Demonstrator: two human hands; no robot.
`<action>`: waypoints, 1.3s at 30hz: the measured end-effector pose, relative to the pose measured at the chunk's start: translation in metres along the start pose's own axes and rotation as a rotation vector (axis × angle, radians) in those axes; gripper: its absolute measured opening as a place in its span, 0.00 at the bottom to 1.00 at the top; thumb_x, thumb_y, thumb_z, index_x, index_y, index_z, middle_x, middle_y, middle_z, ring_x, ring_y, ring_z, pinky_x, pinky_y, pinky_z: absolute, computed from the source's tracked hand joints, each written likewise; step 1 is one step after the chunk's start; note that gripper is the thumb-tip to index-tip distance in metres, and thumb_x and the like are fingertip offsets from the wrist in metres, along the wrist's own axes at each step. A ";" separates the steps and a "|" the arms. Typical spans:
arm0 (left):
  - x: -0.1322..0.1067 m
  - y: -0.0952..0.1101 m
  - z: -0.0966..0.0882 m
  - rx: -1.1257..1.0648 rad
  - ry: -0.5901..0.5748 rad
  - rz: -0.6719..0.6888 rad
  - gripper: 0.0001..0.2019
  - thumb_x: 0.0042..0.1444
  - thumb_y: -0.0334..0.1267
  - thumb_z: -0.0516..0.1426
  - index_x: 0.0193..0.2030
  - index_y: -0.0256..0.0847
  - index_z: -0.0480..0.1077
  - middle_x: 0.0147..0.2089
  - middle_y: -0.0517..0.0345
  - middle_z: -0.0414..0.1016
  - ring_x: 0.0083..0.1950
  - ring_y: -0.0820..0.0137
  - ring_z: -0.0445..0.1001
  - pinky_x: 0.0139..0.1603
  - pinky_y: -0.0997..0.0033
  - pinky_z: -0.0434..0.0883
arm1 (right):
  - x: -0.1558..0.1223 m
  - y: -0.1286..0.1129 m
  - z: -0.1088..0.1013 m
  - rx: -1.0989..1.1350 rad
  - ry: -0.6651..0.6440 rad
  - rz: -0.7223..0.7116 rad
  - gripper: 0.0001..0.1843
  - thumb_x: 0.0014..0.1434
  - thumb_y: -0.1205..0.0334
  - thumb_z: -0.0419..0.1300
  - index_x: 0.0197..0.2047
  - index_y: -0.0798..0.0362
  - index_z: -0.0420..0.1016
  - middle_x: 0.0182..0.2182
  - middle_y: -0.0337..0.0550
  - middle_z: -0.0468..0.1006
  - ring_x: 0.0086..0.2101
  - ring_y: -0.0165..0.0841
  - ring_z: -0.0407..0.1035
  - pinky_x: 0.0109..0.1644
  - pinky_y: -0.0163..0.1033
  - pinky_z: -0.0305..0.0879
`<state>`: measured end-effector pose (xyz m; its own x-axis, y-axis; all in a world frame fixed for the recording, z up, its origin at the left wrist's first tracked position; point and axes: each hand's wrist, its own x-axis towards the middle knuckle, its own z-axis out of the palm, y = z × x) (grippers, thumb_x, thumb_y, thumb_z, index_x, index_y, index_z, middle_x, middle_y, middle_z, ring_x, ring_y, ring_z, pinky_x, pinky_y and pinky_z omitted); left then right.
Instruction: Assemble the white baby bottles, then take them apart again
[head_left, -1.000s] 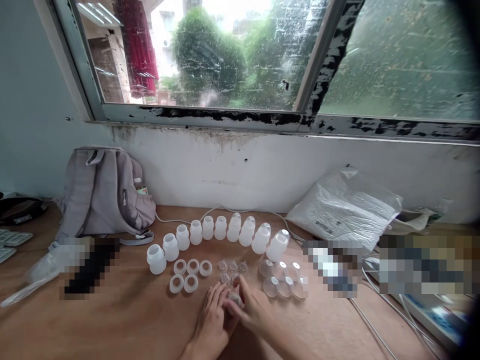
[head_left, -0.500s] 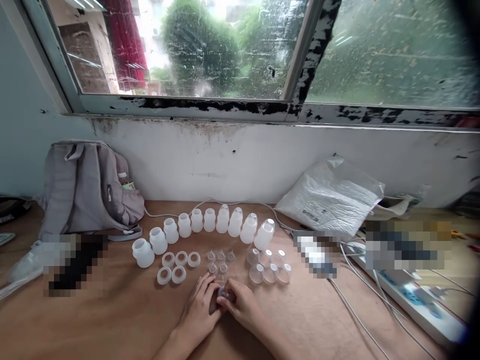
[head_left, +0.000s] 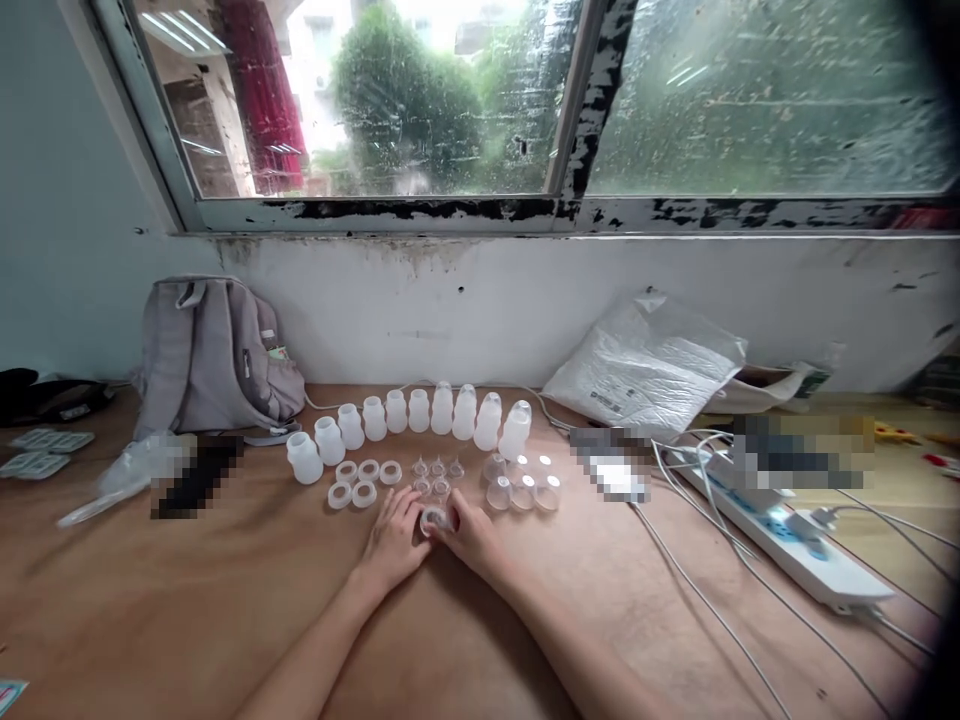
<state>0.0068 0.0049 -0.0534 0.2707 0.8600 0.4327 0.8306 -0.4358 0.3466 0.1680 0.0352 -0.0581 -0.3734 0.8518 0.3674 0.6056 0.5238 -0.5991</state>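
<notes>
Between both hands, low over the table, is a translucent bottle collar ring [head_left: 433,521], seemingly with a clear nipple in it. My left hand [head_left: 394,540] grips its left side, thumb and fingers bent around it. My right hand [head_left: 474,540] pinches the right side with thumb and fingers. Just beyond my fingertips several clear nipples [head_left: 439,468] stand in two rows. Loose collar rings [head_left: 364,501] lie to their left, and clear dome caps [head_left: 498,494] to their right. Behind them small white baby bottles [head_left: 305,462] form an arc; the rightmost ones [head_left: 515,432] wear clear caps.
A grey backpack [head_left: 214,350] leans on the wall at back left, with a plastic bag [head_left: 142,465] before it. At right lie a silver padded mailer [head_left: 637,370], a white power strip [head_left: 817,560] and loose cables [head_left: 686,600].
The view has shifted, so the table's things appear higher and the backpack farther right. Both hands still hold the collar ring, whose round face now shows more plainly.
</notes>
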 end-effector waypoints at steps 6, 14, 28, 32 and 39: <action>-0.012 -0.030 -0.004 0.249 0.240 -0.221 0.15 0.50 0.44 0.53 0.42 0.38 0.68 0.53 0.45 0.64 0.58 0.54 0.56 0.59 0.48 0.49 | 0.001 0.001 0.001 0.029 0.102 0.052 0.08 0.50 0.60 0.53 0.33 0.51 0.57 0.19 0.33 0.63 0.21 0.29 0.60 0.25 0.31 0.55; -0.017 -0.048 -0.010 0.326 0.285 -0.245 0.22 0.48 0.47 0.55 0.50 0.40 0.63 0.54 0.45 0.63 0.58 0.54 0.56 0.57 0.49 0.51 | 0.001 0.005 0.002 -0.004 0.157 0.078 0.10 0.49 0.66 0.51 0.38 0.52 0.60 0.22 0.35 0.65 0.23 0.30 0.63 0.27 0.33 0.57; -0.013 -0.044 -0.002 0.105 0.395 -0.137 0.13 0.53 0.39 0.51 0.45 0.39 0.64 0.47 0.50 0.67 0.53 0.60 0.62 0.53 0.56 0.61 | 0.006 0.008 0.002 0.020 0.248 0.268 0.13 0.51 0.66 0.49 0.41 0.55 0.64 0.23 0.40 0.71 0.24 0.32 0.67 0.28 0.33 0.61; -0.013 -0.032 -0.005 0.092 0.367 -0.127 0.06 0.54 0.35 0.50 0.38 0.40 0.64 0.39 0.52 0.67 0.43 0.64 0.67 0.45 0.61 0.65 | 0.013 0.008 0.002 -0.065 0.240 0.333 0.14 0.51 0.68 0.48 0.42 0.56 0.65 0.26 0.43 0.73 0.27 0.32 0.68 0.31 0.33 0.61; -0.014 -0.020 -0.009 0.092 0.154 -0.115 0.04 0.53 0.32 0.48 0.29 0.41 0.61 0.29 0.59 0.66 0.31 0.69 0.67 0.33 0.70 0.66 | 0.020 0.011 0.004 -0.119 0.205 0.358 0.15 0.51 0.70 0.46 0.43 0.59 0.65 0.26 0.46 0.74 0.29 0.36 0.70 0.32 0.35 0.62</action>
<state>-0.0173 -0.0005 -0.0588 0.0998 0.8487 0.5194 0.8946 -0.3051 0.3265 0.1643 0.0582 -0.0595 0.0148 0.9562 0.2923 0.7526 0.1818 -0.6328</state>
